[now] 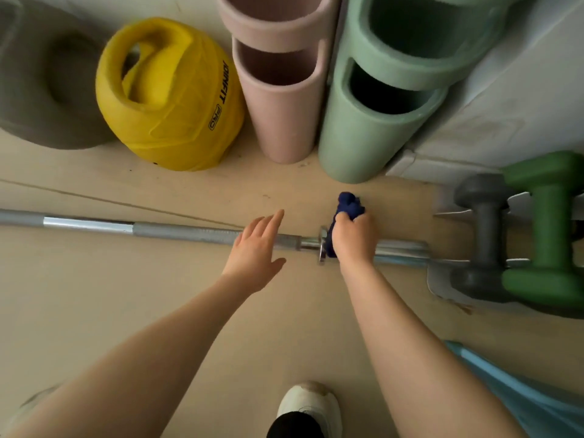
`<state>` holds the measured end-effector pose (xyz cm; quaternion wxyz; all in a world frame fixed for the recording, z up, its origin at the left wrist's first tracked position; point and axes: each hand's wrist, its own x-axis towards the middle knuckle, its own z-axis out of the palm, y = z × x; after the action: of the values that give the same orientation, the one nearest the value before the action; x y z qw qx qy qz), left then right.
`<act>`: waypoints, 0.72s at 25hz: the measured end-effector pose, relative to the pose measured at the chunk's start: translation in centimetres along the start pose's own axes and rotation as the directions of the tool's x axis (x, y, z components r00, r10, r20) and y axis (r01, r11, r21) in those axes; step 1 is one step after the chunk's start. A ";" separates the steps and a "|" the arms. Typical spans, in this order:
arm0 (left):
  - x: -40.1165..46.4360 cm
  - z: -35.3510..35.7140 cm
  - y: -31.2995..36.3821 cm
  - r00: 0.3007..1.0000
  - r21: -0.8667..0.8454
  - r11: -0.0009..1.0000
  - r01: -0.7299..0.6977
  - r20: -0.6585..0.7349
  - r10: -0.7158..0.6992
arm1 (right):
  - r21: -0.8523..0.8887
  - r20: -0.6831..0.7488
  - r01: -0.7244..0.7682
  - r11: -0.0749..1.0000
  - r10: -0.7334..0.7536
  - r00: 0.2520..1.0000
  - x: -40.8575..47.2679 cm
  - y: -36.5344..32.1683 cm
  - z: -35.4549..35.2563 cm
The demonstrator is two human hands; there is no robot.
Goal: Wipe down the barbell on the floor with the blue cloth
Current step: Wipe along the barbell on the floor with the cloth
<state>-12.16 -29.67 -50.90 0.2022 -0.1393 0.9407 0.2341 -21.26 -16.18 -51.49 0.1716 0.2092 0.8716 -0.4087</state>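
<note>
Wiping is underway: the right hand has its fingers clenched around the blue cloth on the barbell beside its collar, at 3 o'clock of the spread, empty left hand. Next likely calls for sliding along the floor-lying bar.

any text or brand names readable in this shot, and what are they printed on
"DINFIT" in black letters, running sideways down the yellow medicine ball.
"PRO" in a small black outlined box just below it on the same ball.
No other text is visible: the barbell, the blue cloth, the foam rollers and the dumbbells show no readable markings.
</note>
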 end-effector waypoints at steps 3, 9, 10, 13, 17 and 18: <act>-1.1 -1.4 -4.5 0.989 0.056 0.996 0.066 -0.139 -0.058 | -0.242 0.222 0.404 0.882 -0.355 0.908 -2.3 -0.8 2.0; 0.0 -0.3 -6.8 0.979 0.207 0.978 -0.020 -0.196 0.062 | -0.527 0.249 0.520 0.672 -0.463 0.851 0.8 -0.4 2.9; 0.4 -0.1 -6.9 0.969 0.235 0.972 -0.027 -0.232 0.083 | -0.481 0.198 0.477 0.736 -0.439 0.877 0.9 -0.6 3.1; 1.1 -0.4 -6.9 0.959 0.277 0.960 -0.040 -0.260 0.115 | -0.468 0.294 0.646 0.604 -0.582 0.758 -1.4 0.7 2.5; 0.9 -0.1 -7.0 0.959 0.279 0.958 -0.065 -0.249 0.138 | -0.395 0.425 0.779 0.487 -0.655 0.625 -3.0 2.0 1.2; 1.1 -0.1 -7.0 0.958 0.279 0.958 -0.060 -0.253 0.134 | -0.351 0.364 0.726 0.592 -0.628 0.688 -2.1 1.2 1.8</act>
<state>-10.61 -35.89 -54.01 0.0775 -0.0943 0.9881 0.0932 -18.61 -17.39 -52.34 0.1348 -0.2303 0.9338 -0.2384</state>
